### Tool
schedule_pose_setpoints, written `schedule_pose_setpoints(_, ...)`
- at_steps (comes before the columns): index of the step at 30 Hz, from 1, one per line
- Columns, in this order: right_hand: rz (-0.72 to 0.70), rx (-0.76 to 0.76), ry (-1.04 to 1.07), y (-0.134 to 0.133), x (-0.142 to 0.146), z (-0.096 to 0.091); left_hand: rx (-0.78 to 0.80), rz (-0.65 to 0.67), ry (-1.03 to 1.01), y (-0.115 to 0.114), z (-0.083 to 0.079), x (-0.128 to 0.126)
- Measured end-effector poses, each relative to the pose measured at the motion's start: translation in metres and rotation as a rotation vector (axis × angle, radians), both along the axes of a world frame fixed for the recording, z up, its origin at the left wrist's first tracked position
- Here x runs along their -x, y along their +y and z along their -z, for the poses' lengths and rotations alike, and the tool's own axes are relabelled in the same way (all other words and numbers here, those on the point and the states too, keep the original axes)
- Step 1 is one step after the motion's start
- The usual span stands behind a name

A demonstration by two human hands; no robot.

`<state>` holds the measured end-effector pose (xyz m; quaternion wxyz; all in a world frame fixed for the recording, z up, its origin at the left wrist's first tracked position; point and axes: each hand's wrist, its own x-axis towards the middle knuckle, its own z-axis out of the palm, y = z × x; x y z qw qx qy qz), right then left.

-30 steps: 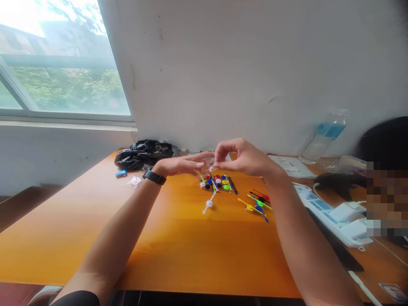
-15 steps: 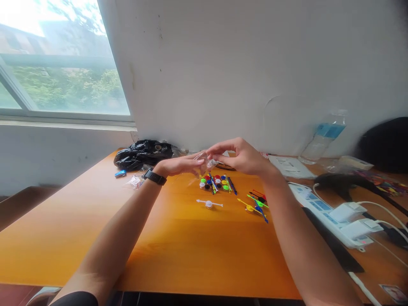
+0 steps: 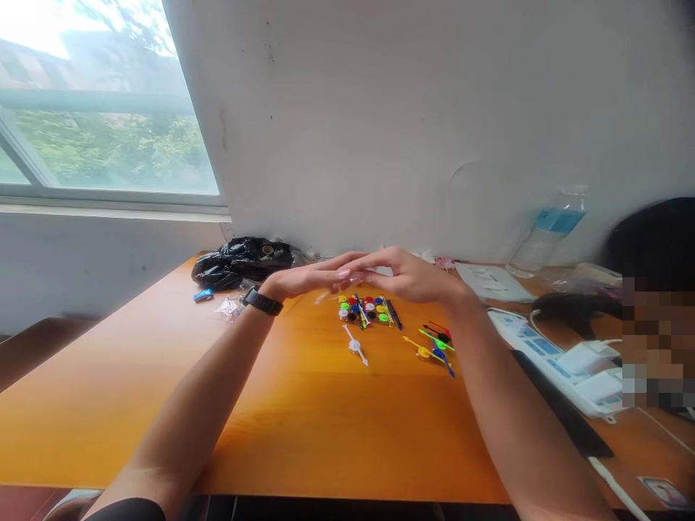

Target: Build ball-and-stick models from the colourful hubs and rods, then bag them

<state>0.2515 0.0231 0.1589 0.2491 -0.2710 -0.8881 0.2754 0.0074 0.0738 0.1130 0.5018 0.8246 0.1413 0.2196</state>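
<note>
My left hand and my right hand meet fingertip to fingertip above the orange table. Their fingers are stretched out and pressed together on a small clear piece, too small to name. A black watch sits on my left wrist. Just below the hands lies a heap of small coloured discs and sticks. A white disc on a stick lies alone nearer to me. Several coloured disc-and-stick pieces lie to its right.
A black plastic bag lies at the back by the wall, with a blue item and a clear packet near it. On the right are a white power strip with plugs, papers, a water bottle and another person.
The white disc on a stick has turned on the table from frame to frame. My right hand's fingers have flattened from an arched pinch and now lie against the left fingertips.
</note>
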Motion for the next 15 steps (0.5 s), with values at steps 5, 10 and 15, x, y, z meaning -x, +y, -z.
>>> schedule_pose_setpoints(5, 0.081, -0.049, 0.037, -0.001, -0.002, -0.001, 0.124, -0.019, 0.028, 0.001, 0.001, 0.003)
schedule_pose_setpoints(10, -0.049, 0.089, -0.222, -0.004, -0.009, -0.003, 0.053, 0.014, 0.067, -0.002, -0.007, -0.002)
schedule_pose_setpoints(15, -0.122, 0.109, -0.26, -0.003, -0.006, -0.001, -0.022, -0.085, 0.136, -0.008, -0.012, -0.004)
